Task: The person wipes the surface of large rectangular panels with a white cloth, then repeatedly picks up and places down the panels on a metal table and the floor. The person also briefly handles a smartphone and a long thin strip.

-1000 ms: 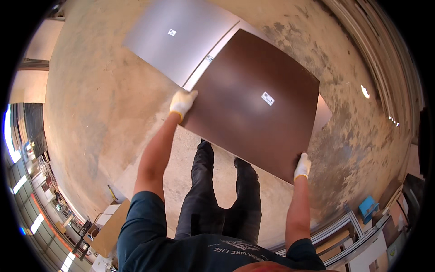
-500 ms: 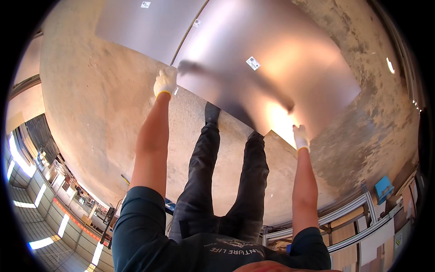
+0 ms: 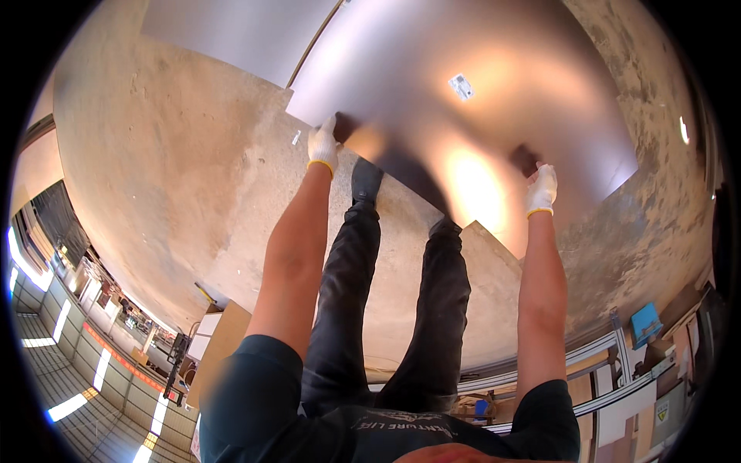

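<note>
While the left hand (image 3: 323, 144) and right hand (image 3: 543, 189) reach over the glossy panel (image 3: 401, 77) at upper centre, whether they grasp it I cannot tell; even two-handed handling would best spare its edges beside the grey panel (image 3: 231, 35), upper left

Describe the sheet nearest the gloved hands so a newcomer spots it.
Start at the concrete floor ahead of the shoes. By the gloved left hand and right hand is the right-hand sheet: orange glare sets it apart from the plain grey left-hand sheet.

Pale lettering (image 3: 409, 427) on dark shirt (image 3: 320, 436), white label (image 3: 461, 86), illegible, on glossy sheet (image 3: 540, 100), yellow triangle sign (image 3: 662, 413) on grey board (image 3: 681, 401)
</note>
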Demonstrator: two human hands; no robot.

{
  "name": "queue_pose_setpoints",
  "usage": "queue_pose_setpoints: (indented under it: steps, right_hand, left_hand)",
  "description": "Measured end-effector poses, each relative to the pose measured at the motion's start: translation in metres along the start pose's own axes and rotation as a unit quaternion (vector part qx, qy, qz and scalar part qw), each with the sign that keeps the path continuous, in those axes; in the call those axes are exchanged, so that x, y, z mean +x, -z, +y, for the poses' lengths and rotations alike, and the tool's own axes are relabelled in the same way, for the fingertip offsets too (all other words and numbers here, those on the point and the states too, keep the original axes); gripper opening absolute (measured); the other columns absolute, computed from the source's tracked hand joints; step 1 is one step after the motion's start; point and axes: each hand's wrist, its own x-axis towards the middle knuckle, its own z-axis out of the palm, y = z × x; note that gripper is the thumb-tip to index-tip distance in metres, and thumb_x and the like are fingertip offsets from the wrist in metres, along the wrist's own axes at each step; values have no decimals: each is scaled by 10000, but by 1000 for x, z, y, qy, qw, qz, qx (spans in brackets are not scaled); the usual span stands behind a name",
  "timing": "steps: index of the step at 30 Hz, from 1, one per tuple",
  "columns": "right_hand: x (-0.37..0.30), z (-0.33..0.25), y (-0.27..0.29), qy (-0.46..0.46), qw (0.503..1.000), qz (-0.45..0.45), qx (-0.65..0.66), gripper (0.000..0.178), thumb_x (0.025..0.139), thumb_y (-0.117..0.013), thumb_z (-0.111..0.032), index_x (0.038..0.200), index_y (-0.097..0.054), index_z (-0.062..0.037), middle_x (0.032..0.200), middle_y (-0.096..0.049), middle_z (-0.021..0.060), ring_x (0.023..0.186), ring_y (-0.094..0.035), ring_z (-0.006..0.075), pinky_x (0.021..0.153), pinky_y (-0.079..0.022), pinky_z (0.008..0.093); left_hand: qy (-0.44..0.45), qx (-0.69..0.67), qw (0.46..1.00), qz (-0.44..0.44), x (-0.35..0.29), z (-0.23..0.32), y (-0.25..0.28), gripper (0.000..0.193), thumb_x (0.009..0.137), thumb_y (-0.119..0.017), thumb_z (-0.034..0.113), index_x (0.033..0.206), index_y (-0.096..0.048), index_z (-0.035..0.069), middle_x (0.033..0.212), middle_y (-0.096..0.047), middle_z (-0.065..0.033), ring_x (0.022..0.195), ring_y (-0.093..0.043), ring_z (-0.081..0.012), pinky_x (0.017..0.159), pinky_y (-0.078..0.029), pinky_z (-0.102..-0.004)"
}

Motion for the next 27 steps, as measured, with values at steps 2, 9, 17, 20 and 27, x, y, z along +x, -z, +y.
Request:
queue_pose_setpoints:
  steps: [2, 9, 17, 20, 27]
  right_hand:
    - [-2, -10, -4, 5, 999, -13, -37, 207, 876, -572, -267, 1003, -612, -109, 995, -571, 13, 945, -512, 160, 883, -418, 363]
    - [6, -20, 13, 16, 983, -168, -75, 314, 954, -510, -350, 1097, -600, -85, 1055, -641, 53, 957, -620, 193, 836, -477, 369]
    - [-105, 35, 76, 98, 882, -312, -338, 312, 872, -530, -309, 961, -658, -39, 896, -657, 157, 859, -658, 294, 797, -505, 391]
    - [-174, 27, 133, 124, 843, -295, -432, 348, 862, -496, -308, 966, -662, -20, 934, -680, 201, 902, -656, 348, 815, -495, 440]
    - [-250, 107, 394, 75, 915, -185, -350, 339, 853, -533, -352, 914, -681, -53, 859, -707, 151, 830, -665, 248, 770, -490, 420]
  left_hand:
    - [16, 3, 999, -52, 1, 14, 6, 494, 914, -628, 380, 1272, -559, 47, 1218, -616, -84, 1042, -614, -224, 807, -512, -422]
    - [-92, 306, 941, -113, -21, 23, 53, 493, 921, -611, 399, 1261, -579, 43, 1022, -656, -76, 868, -629, -173, 723, -510, -325]
    - [12, 369, 921, -125, -197, -82, 208, 272, 918, -544, 298, 902, -672, 58, 717, -637, -44, 621, -612, -136, 540, -494, -302]
    - [69, 355, 929, -80, -283, -110, 242, 290, 908, -563, 309, 963, -689, 53, 723, -644, -45, 613, -622, -155, 536, -501, -312]
    - [-100, 535, 827, -142, -381, -181, 189, 401, 886, -591, 352, 1112, -700, 39, 1078, -711, -158, 1036, -660, -312, 907, -500, -395]
